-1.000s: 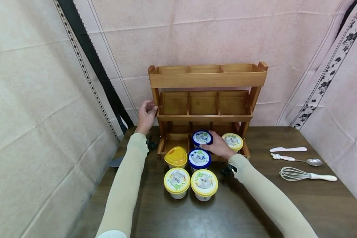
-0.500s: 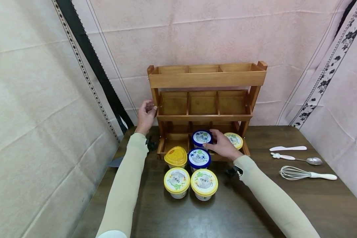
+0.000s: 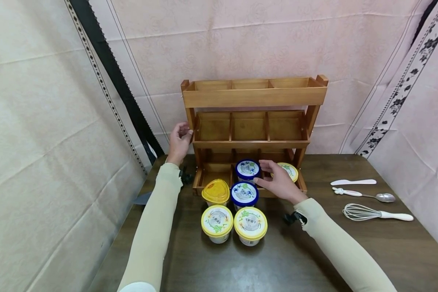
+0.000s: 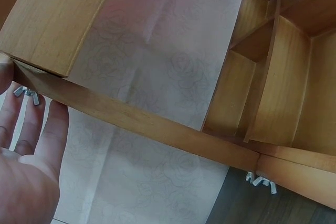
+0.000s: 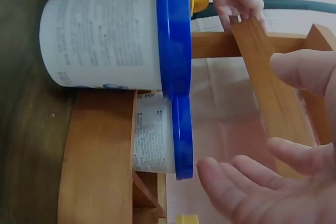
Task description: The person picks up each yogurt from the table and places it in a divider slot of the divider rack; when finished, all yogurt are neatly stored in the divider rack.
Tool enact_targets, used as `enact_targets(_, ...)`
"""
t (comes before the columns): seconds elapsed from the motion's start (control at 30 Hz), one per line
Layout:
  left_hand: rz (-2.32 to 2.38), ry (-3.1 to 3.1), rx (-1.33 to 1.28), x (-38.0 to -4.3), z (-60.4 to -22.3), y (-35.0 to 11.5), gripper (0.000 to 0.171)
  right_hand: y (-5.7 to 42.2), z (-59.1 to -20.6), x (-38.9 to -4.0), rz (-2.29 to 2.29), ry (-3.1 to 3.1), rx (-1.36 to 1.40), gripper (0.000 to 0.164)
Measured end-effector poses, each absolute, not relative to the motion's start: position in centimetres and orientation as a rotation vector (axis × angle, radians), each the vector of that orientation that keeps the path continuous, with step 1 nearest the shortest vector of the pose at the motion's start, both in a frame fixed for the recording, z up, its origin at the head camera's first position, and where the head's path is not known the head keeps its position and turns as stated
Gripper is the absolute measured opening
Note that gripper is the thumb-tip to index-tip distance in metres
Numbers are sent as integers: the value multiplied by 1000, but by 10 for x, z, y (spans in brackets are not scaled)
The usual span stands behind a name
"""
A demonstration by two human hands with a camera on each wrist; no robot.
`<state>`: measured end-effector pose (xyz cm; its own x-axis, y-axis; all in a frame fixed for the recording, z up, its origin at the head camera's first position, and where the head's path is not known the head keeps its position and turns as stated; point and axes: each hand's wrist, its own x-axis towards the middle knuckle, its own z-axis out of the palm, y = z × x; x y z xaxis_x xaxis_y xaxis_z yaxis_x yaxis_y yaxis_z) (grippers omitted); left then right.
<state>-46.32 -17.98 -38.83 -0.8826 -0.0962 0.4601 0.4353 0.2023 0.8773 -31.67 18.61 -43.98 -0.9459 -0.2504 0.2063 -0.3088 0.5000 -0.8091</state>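
Observation:
My left hand grips the side post of the wooden three-tier rack; in the left wrist view its fingers lie behind the post, beside a wing nut. A blue-lidded tub stands in the middle compartment of the bottom tier. Just right of it my right hand hovers with fingers spread and nothing held. The right wrist view has its fingertips apart from that lid. Another yellow-lidded tub sits in the right compartment, partly hidden by this hand. In front of the rack is a second blue-lidded tub.
On the table stand a tub with an orange-yellow lid and two yellow-lidded tubs, one left and one right. A white knife, a spoon and a whisk lie at right. Cloth hangs behind.
My right hand has let go of the blue-lidded tub in the rack and drawn back to the right, its fingers parting. The left hand stays on the post.

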Motion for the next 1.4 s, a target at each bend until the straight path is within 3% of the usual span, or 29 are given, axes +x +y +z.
enact_targets(0.5,-1763,-2035,-323,-462,-386,-179,29,185,-457,-296,1437,-2675,711,61)
enact_targets(1.4,-1763,-2026,-321,-460,-387,-178,29,188,-487,-308,1681,-2785,880,82)
